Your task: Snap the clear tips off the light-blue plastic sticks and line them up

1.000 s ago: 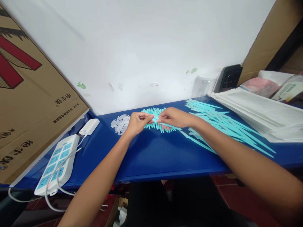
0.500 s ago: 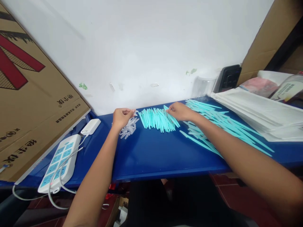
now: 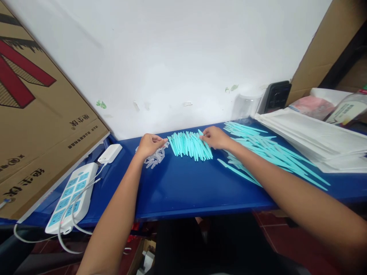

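My left hand [image 3: 150,145] is closed in a pinch above the right edge of a small pile of translucent plastic pieces [image 3: 155,158]; whatever lies between its fingertips is too small to make out. Beside that pile, slim turquoise plastic sticks [image 3: 186,147], shaped like eyebrow razors, lie side by side in a row. At the row's right end, my right hand [image 3: 213,137] pinches one turquoise stick [image 3: 200,132], whose tip shows past the fingers. Longer turquoise sticks with pale translucent parts [image 3: 275,152] are spread to the right, partly covered by my right forearm.
A white power strip [image 3: 73,196] with cables and a white adapter [image 3: 110,154] lie at the left, by a large cardboard box [image 3: 43,114]. White paper sheets or bags [image 3: 315,137] are stacked at the right. A clear container [image 3: 248,105] stands against the wall.
My right hand has shifted slightly left and down along the row's right end. My left hand has moved a little right and lower over the translucent pieces.
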Motion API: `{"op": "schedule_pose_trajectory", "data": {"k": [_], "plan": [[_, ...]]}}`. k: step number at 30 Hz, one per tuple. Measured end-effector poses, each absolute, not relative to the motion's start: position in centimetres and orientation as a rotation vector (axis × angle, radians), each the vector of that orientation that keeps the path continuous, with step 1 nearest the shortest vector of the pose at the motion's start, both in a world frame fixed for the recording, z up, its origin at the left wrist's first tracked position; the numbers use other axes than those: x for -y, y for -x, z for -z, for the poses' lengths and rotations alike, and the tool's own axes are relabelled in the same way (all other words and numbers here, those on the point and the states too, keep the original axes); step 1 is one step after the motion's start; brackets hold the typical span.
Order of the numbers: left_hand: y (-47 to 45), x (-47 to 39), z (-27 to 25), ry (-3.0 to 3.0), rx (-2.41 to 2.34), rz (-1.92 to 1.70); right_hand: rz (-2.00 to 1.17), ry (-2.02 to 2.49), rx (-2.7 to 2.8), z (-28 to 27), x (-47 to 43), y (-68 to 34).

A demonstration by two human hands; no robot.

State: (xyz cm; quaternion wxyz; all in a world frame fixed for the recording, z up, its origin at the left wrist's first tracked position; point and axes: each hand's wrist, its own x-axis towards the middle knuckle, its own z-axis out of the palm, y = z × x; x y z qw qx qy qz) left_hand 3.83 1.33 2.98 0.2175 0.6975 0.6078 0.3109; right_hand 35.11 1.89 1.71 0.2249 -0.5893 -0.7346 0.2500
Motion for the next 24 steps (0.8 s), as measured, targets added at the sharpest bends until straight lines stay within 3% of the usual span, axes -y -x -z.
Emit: {"op": "schedule_pose_trajectory", "data": {"k": [17, 24], "plan": [[-2.6, -1.7, -3.0, -2.02, -1.692, -0.557, -0.734, 1.811, 1.993, -1.1, -2.8, -36.4], [-1.8, -2.1, -2.4, -2.191, -1.693, -0.465, -0.106, 1.951, 2.062, -2.6, -3.3, -38.7]]}}
